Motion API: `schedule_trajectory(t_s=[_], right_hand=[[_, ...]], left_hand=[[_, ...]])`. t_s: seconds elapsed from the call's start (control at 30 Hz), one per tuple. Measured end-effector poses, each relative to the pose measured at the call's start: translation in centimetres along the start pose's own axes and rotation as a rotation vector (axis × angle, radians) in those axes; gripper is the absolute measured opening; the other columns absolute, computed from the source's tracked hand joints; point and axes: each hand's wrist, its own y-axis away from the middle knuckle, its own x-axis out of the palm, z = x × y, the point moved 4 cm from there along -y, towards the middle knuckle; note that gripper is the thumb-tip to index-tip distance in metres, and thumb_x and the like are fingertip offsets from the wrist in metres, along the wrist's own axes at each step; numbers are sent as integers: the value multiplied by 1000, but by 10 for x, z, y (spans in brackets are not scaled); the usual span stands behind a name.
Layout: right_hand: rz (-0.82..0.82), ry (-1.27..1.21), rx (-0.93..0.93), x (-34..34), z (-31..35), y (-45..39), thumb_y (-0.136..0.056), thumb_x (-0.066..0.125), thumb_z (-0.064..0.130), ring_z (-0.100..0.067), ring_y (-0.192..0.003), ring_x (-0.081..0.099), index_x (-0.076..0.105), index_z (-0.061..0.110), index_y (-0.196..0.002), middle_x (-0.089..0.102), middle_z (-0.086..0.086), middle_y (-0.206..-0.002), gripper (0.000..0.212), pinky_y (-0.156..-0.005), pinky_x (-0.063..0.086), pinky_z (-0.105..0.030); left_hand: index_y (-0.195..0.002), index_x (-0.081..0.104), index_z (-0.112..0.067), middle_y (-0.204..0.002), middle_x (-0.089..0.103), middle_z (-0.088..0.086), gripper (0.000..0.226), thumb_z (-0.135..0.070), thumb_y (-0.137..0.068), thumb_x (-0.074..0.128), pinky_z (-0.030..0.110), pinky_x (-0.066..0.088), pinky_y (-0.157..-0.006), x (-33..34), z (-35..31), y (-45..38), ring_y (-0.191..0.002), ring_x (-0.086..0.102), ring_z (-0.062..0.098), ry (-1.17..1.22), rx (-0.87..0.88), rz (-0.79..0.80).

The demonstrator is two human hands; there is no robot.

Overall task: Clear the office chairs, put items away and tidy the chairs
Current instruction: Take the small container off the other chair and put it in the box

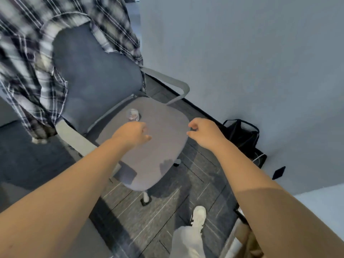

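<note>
A grey office chair (154, 157) with a blue-grey backrest stands in front of me. A plaid shirt (24, 58) hangs over the backrest and down its left side. A small can (132, 114) stands upright on the seat near the backrest. My left hand (132, 134) hovers over the seat just in front of the can, fingers loosely curled and holding nothing. My right hand (202, 132) is at the seat's right edge, thumb and fingers a little apart, also holding nothing.
A pale wall (251, 62) runs close along the chair's right side. A black bag (243, 138) sits on the floor against it. My foot in a white shoe (199, 215) stands on the dark patterned carpet (167, 211) before the chair.
</note>
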Motion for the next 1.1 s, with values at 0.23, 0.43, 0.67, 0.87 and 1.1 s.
schedule_trajectory(t_s=[0.23, 0.43, 0.67, 0.87, 1.1], right_hand=[[206, 132, -205, -7, -17, -165, -93, 52, 18, -24, -127, 48, 49, 8, -131, 51, -10, -138, 39, -104, 41, -37], [431, 249, -318, 39, -17, -250, -93, 52, 18, -25, -125, 49, 50, 8, -129, 53, -11, -136, 37, -101, 40, -35], [559, 338, -400, 132, -15, -330, -92, 53, 16, -28, -124, 49, 51, 6, -127, 52, -14, -135, 36, -104, 37, -36], [571, 354, -398, 205, -18, -396, -88, 56, 14, -30, -121, 51, 55, 5, -122, 53, -15, -130, 35, -104, 41, -40], [557, 326, -388, 241, -14, -437, -86, 60, 15, -30, -125, 45, 45, 6, -133, 47, -16, -135, 50, -105, 38, -38]], left_hand=[[-116, 57, -6, -126, 58, 16, 31, -24, -90, 52, 39, 44, -96, 18, 8, -104, -117, 52, 33, 227, -344, -81], [-126, 50, -6, -131, 54, 16, 39, -25, -93, 50, 38, 43, -97, 65, 27, -144, -119, 50, 34, 389, -586, -19], [-133, 40, -6, -136, 45, 18, 47, -31, -93, 47, 43, 42, -99, 130, 83, -203, -125, 44, 36, 421, -791, 47], [-123, 41, 0, -131, 47, 21, 50, -35, -90, 53, 45, 43, -93, 167, 132, -274, -123, 45, 38, 412, -862, 55], [-125, 43, -1, -130, 48, 21, 48, -29, -90, 57, 44, 44, -93, 196, 158, -308, -121, 47, 39, 402, -861, 181]])
